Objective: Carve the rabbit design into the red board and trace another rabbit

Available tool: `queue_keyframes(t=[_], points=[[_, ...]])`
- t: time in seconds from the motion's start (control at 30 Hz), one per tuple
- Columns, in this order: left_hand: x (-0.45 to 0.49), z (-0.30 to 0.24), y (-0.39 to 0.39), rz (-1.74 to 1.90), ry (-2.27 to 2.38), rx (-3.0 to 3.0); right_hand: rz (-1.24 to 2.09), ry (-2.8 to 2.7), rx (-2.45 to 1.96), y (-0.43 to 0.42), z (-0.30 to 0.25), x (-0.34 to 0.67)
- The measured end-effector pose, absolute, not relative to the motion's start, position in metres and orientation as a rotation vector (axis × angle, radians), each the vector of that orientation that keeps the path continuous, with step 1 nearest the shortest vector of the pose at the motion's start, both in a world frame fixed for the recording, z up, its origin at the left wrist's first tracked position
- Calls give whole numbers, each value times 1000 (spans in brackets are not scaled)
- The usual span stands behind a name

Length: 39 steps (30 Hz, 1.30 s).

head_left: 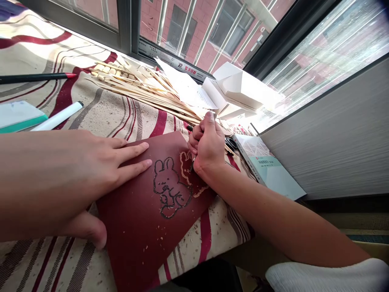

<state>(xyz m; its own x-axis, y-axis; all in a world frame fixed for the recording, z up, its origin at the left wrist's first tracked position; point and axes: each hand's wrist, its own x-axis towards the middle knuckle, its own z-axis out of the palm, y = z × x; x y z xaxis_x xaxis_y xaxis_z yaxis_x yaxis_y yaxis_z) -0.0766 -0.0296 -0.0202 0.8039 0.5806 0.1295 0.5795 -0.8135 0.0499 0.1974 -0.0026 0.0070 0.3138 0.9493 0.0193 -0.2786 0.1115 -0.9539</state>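
A dark red board (130,239) lies on the striped cloth, with crumbs scattered on it. It bears a rabbit outline (172,188) in dark grooves and, to the right, a second outline (185,166) in pale, freshly cut lines. My left hand (100,170) rests flat across the board's left part, fingers spread, thumb off its left edge. My right hand (209,146) is closed in a fist over the second outline. From under it pokes the dark tip of a slim carving tool (192,164), touching the pale lines; most of the tool is hidden.
Thin wooden strips (146,93) and an open white box (243,87) lie along the window. Black-handled scissors (231,143) and a book (267,164) sit right of my fist. At left are a white marker (59,117), a teal-edged white block (21,115) and a black-red pen (36,77).
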Motion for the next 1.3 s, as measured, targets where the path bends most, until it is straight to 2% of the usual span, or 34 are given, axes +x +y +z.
queue_keyframes(t=[0.07, 0.23, 0.37, 0.5, 0.9, 1.13, 1.3], points=[[-77, -17, -30, 274, 810, 3052, 1058, -778, -1063, -3, 7, 200], [-71, 1, -39, 60, 949, 2989, 1192, -827, -899, -10, 16, 217], [-71, 4, -41, 52, 951, 2908, 1121, -1026, -729, -16, 29, 227], [-71, 3, -41, 22, 961, 2917, 1158, -1174, -785, -16, 26, 221], [-68, 3, -42, 11, 934, 2992, 1253, -1134, -878, 0, 10, 207], [-67, 5, -41, -40, 912, 2995, 1413, -1472, -768, 0, 16, 198], [-64, 9, -44, -103, 932, 3038, 1410, -1429, -780, 2, 11, 204]])
